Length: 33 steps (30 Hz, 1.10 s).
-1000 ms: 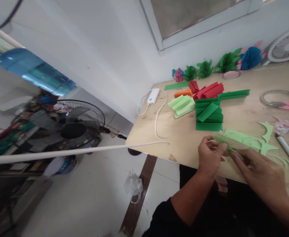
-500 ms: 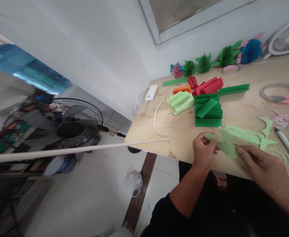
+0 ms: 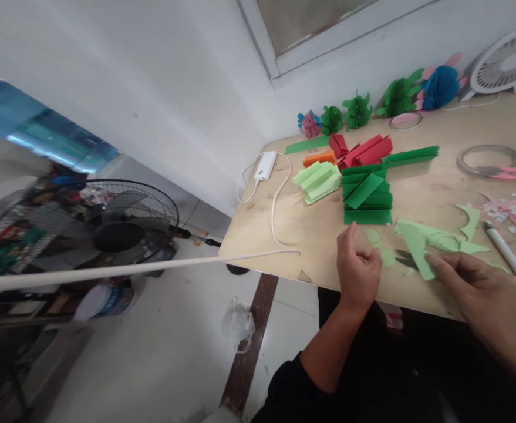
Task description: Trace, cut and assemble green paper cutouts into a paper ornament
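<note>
My right hand (image 3: 482,288) pinches a light green paper piece (image 3: 420,252) between thumb and fingers. Dark scissors blades (image 3: 406,257) show beside that paper, pointing left; their handles are hidden by my right hand. Near the table's front edge, my left hand (image 3: 358,267) has one digit raised and the others curled, with nothing visible in its grip. Just right of it are a small light green leaf-shaped cutout (image 3: 373,237) and a rounded one (image 3: 388,257). Behind the right hand lie light green paper offcuts (image 3: 447,241).
Folded green paper (image 3: 367,202), pale green paper (image 3: 319,183) and red paper (image 3: 367,151) lie farther back. Paper animals (image 3: 398,97) line the wall beside a white fan (image 3: 506,61). A white marker (image 3: 511,261), pink scissors (image 3: 515,173) and a power bank (image 3: 265,165) are on the table (image 3: 258,229).
My left hand has come off the light green paper, and two small cutouts now show beside it. The paper in my right hand has turned, exposing more of the scissors blades.
</note>
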Each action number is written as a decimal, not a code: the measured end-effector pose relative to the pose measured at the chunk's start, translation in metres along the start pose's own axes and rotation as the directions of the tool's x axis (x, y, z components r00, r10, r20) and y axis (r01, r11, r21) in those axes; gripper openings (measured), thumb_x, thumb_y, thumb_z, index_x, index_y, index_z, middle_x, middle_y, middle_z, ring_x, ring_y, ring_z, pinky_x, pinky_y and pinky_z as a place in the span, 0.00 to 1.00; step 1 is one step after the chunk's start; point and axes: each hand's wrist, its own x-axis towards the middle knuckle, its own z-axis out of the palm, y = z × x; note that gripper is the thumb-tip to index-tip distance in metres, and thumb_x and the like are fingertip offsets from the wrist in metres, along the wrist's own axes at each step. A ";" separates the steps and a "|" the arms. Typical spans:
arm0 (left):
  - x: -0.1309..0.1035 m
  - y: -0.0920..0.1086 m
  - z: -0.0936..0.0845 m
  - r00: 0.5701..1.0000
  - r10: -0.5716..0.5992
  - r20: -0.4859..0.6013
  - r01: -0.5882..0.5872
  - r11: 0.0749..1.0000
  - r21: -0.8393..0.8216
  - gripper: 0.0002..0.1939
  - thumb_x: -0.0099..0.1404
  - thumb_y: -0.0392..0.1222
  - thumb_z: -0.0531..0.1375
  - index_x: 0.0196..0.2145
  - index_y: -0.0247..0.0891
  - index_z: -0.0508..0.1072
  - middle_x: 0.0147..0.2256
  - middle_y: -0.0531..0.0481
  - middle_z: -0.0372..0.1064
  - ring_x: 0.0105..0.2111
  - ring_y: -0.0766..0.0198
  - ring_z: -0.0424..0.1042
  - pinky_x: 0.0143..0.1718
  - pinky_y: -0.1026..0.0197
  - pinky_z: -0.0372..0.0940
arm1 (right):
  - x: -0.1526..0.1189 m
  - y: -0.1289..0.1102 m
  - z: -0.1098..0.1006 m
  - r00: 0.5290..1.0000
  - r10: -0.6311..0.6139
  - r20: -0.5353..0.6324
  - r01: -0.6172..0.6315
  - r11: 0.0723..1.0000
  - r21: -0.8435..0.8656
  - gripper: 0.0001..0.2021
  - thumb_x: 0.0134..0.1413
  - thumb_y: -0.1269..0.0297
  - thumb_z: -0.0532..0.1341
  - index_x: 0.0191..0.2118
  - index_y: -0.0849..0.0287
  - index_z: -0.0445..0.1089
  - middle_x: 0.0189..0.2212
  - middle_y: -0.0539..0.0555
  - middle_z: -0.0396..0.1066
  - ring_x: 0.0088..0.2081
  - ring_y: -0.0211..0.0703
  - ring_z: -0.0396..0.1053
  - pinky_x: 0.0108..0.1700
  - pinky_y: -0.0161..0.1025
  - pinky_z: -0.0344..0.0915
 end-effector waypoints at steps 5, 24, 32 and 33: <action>-0.012 0.017 0.004 0.983 -0.034 0.182 0.052 0.994 -0.093 0.22 0.57 0.39 0.60 0.51 0.41 0.68 0.42 0.46 0.70 0.29 0.70 0.65 0.27 0.69 0.61 | -0.005 0.002 0.006 0.994 -0.099 -0.045 0.098 0.995 -0.027 0.24 0.44 0.39 0.54 0.27 0.55 0.74 0.25 0.53 0.75 0.24 0.45 0.70 0.24 0.39 0.61; -0.015 0.018 0.020 0.977 -0.114 0.182 0.151 0.967 -0.207 0.25 0.56 0.43 0.63 0.52 0.39 0.69 0.36 0.47 0.72 0.29 0.66 0.69 0.32 0.65 0.65 | -0.018 0.007 0.017 0.890 -0.435 -0.134 0.421 0.899 -0.119 0.17 0.51 0.49 0.55 0.26 0.56 0.71 0.23 0.54 0.72 0.25 0.41 0.68 0.27 0.37 0.59; -0.020 0.020 0.016 0.952 -0.106 0.287 0.162 0.970 -0.180 0.24 0.55 0.43 0.63 0.51 0.39 0.70 0.36 0.47 0.73 0.27 0.68 0.67 0.28 0.66 0.62 | -0.013 -0.003 -0.006 0.971 -0.240 0.004 0.240 0.971 0.005 0.21 0.50 0.44 0.53 0.33 0.55 0.73 0.27 0.51 0.76 0.19 0.37 0.65 0.23 0.37 0.60; -0.022 0.020 0.015 0.946 -0.103 0.308 0.162 0.971 -0.175 0.24 0.55 0.44 0.63 0.51 0.39 0.70 0.36 0.47 0.73 0.27 0.69 0.67 0.28 0.67 0.62 | -0.012 -0.005 -0.008 0.976 -0.218 0.013 0.218 0.976 0.010 0.21 0.49 0.44 0.53 0.33 0.55 0.73 0.28 0.52 0.76 0.21 0.38 0.67 0.25 0.37 0.60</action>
